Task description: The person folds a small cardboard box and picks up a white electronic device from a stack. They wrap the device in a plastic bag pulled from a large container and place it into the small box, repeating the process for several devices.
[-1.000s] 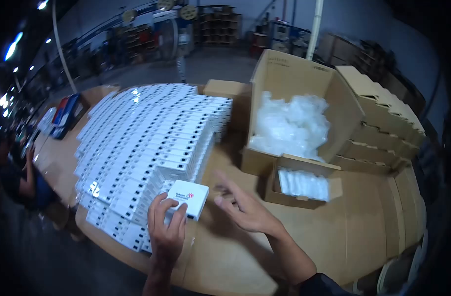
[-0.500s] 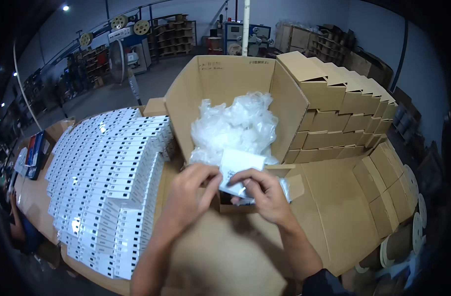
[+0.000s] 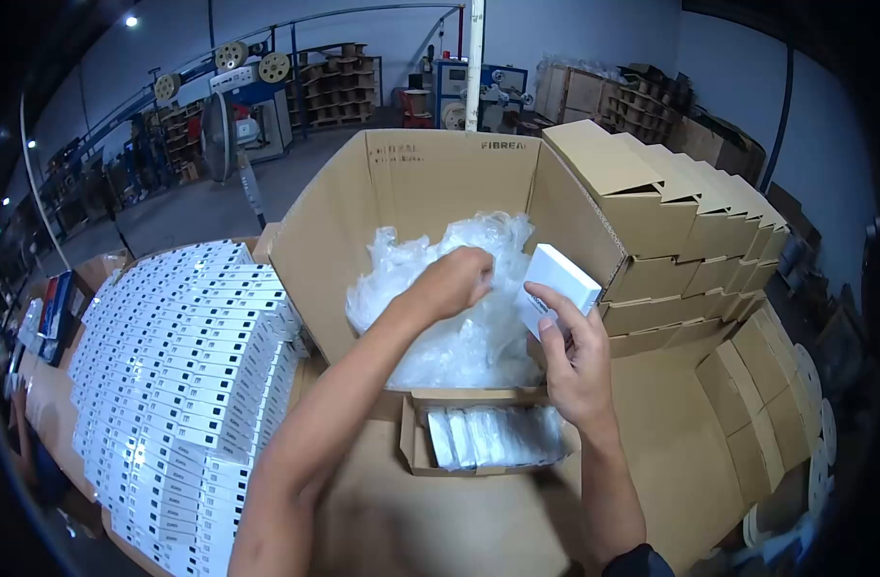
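My right hand (image 3: 577,351) grips a small white box (image 3: 562,279) with printing on its face, tilted beside the big carton's right wall. Inside that large open carton (image 3: 430,178), a heap of clear plastic bags (image 3: 459,341) fills the lower part. Over the heap is my left hand (image 3: 456,282), its fingers curled together; whether they pinch a bag is hidden. Below both hands, a small open carton (image 3: 423,469) holds a row of white boxes in clear bags (image 3: 498,438).
On the left, white boxes (image 3: 171,356) are stacked in many rows. Brown cartons (image 3: 652,226) are piled at the right behind a cardboard surface (image 3: 652,413), with more cartons (image 3: 743,418) along its right edge. A white pole (image 3: 475,67) rises behind the large carton.
My left hand has left the white box and moved up over the plastic bags. My right hand has carried the box up and right, uncovering the small carton.
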### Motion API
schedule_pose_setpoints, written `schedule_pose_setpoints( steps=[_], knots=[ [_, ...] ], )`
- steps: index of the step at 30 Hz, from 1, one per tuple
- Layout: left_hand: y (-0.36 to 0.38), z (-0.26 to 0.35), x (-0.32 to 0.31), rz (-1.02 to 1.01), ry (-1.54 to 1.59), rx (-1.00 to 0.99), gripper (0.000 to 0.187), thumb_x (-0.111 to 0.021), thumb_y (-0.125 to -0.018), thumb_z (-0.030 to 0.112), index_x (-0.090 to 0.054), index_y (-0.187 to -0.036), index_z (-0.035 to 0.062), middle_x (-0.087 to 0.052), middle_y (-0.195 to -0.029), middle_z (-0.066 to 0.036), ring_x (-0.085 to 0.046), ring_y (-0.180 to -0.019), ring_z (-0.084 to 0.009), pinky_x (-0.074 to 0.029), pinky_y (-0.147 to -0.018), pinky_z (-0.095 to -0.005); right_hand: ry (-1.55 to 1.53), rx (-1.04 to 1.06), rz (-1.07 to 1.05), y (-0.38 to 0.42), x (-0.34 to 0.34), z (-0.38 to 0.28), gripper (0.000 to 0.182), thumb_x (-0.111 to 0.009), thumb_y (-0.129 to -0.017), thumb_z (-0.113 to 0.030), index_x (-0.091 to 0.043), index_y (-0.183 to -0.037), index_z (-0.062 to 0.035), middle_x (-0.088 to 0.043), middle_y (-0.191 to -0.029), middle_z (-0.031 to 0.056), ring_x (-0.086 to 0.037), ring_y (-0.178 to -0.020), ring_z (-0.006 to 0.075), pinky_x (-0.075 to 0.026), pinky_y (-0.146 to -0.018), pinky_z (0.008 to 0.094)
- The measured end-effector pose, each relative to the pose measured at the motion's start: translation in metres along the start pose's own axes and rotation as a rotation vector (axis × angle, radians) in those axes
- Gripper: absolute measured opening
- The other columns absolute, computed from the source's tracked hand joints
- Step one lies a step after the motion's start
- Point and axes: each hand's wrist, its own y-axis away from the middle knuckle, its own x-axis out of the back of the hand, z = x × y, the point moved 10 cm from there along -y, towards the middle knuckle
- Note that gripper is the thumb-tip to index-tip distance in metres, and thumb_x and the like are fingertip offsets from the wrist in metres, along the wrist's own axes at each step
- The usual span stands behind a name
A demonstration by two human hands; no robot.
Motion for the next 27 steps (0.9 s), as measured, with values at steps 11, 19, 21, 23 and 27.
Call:
schedule_pose_setpoints(
  steps=[11, 19, 21, 23, 27],
  knots=[
    [0.082, 0.013, 0.096, 0.343, 0.786, 0.396, 0.025, -0.077, -0.093, 0.012, -0.055, -0.092, 0.0014, -0.055, -0.082, 0.001, -0.055, -0.077, -0.0045, -0.050, -0.067, -0.0229, 0.109, 0.176, -0.025, -0.030, -0.036, -0.020, 0.050, -0.089, -0.077, -0.034, -0.075, -0.110, -0.0002, -0.062, -0.115, 0.0262, -0.062, -0.111, 0.0412, -0.051, -0.097, 0.0474],
    [0.176, 0.063, 0.147, 0.799, 0.876, 0.396, 0.020, -0.068, -0.101, 0.011, -0.049, -0.098, 0.0065, -0.058, -0.084, 0.002, -0.053, -0.069, -0.0022, -0.042, -0.058, -0.0176, -0.187, -0.111, -0.242, 0.049, -0.037, -0.025, 0.026, -0.074, -0.094, -0.024, -0.073, -0.090, 0.0019, -0.056, -0.086, 0.0092, -0.054, -0.079, 0.0208, -0.045, -0.073, 0.0353],
    [0.218, 0.077, 0.136, 0.956, 1.121, 0.390, 0.019, -0.064, -0.103, 0.014, -0.050, -0.110, 0.0043, -0.057, -0.092, -0.002, -0.056, -0.079, -0.0079, -0.049, -0.070, -0.0243, -0.241, -0.162, -0.103, 0.081, -0.020, -0.034, 0.026, -0.073, -0.096, -0.024, -0.072, -0.090, 0.0017, -0.048, -0.081, 0.0040, -0.043, -0.072, 0.0149, -0.039, -0.068, 0.0306],
    [0.246, 0.118, 0.106, 1.090, 1.268, 0.434, 0.020, -0.062, -0.104, 0.015, -0.051, -0.117, 0.0038, -0.055, -0.095, -0.003, -0.054, -0.085, -0.0101, -0.048, -0.078, -0.0254, -0.345, -0.241, 0.012, 0.122, -0.016, -0.029, 0.027, -0.071, -0.098, -0.023, -0.072, -0.090, 0.0021, -0.047, -0.080, 0.0030, -0.044, -0.072, 0.0136, -0.039, -0.067, 0.0302],
    [0.279, 0.185, 0.042, 0.788, 0.997, 0.525, 0.053, -0.066, -0.101, 0.033, -0.044, -0.139, 0.0031, -0.056, -0.122, -0.011, -0.058, -0.106, -0.0184, -0.049, -0.095, -0.0355, -0.235, -0.212, 0.090, 0.196, -0.017, -0.052, 0.023, -0.070, -0.099, -0.019, -0.073, -0.093, 0.0030, -0.055, -0.091, 0.0074, -0.052, -0.078, 0.0135, -0.044, -0.069, 0.0295]
  ],
)
